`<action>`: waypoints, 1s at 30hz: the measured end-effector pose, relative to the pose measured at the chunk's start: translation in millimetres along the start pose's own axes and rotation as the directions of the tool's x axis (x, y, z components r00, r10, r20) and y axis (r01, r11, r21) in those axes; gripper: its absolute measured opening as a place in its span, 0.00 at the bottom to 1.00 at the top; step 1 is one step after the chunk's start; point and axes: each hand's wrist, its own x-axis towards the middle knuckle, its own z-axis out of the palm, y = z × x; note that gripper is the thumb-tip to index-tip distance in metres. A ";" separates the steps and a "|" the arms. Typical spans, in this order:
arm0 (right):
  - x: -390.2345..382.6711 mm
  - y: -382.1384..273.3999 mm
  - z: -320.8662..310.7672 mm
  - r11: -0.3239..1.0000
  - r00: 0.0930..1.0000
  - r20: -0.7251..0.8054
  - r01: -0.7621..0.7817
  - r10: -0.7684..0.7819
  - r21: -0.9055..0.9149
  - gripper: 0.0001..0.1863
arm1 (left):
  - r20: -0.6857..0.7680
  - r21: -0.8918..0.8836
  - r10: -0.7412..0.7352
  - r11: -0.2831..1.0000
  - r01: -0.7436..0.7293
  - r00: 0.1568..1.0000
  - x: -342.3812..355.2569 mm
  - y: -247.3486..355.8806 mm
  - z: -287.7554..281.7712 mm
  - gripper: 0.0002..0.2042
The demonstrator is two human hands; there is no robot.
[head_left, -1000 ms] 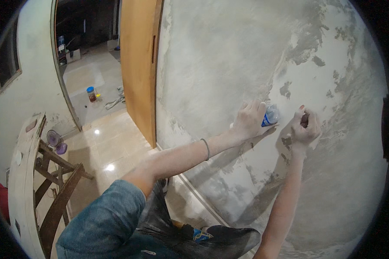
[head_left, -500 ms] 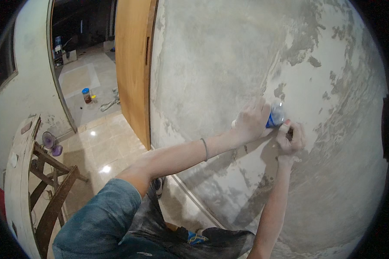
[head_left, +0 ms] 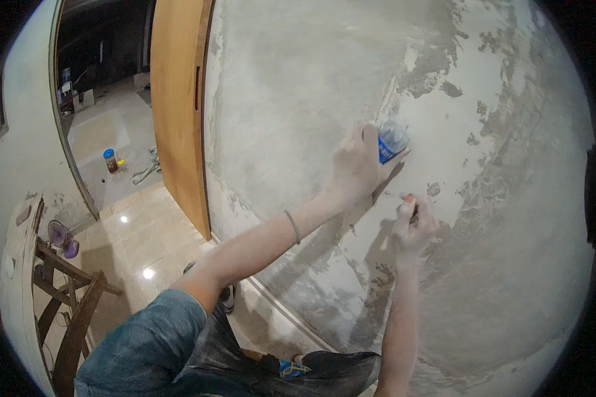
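Note:
My left hand (head_left: pixel 357 161), whitened with dust and wearing a dark band at the wrist, is wrapped around a clear plastic bottle (head_left: pixel 395 137) with a blue label. The bottle is tilted in front of the grey, patchily plastered wall (head_left: pixel 298 86); part of it is hidden by my fingers. Lower and to the right, my right hand (head_left: pixel 414 228) is closed in a pinch, apart from the bottle. A small orange-red spot shows at its fingertips, too small to tell what it is. Both hands are close to the wall.
A wooden door (head_left: pixel 179 112) stands at the left beside a doorway. On the floor beyond are a blue-lidded jar (head_left: pixel 110 161) and a grey cloth (head_left: pixel 146 173). A worn wooden trestle (head_left: pixel 73 304) and a small purple fan (head_left: pixel 61 235) stand at the lower left.
My right hand has come away from the bottle and moved down and left. The left hand, still holding the bottle, has moved up and left in view. The whole view has shifted slightly.

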 end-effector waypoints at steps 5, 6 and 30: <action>-29.1 -19.9 9.6 0.997 0.999 -0.018 -0.037 0.039 0.067 0.01 | 0.142 -0.085 0.001 0.996 0.011 0.990 -45.7 -0.6 0.5 0.28; -30.5 -20.0 8.4 0.995 0.999 -0.004 -0.040 0.040 0.094 0.00 | 0.179 -0.106 -0.039 0.993 0.059 0.983 -49.8 2.4 4.1 0.28; 93.0 37.7 -58.4 0.954 0.899 -0.318 0.289 -0.300 -0.084 0.11 | 0.087 0.038 -0.150 0.988 0.147 0.985 -7.6 -2.5 -5.6 0.31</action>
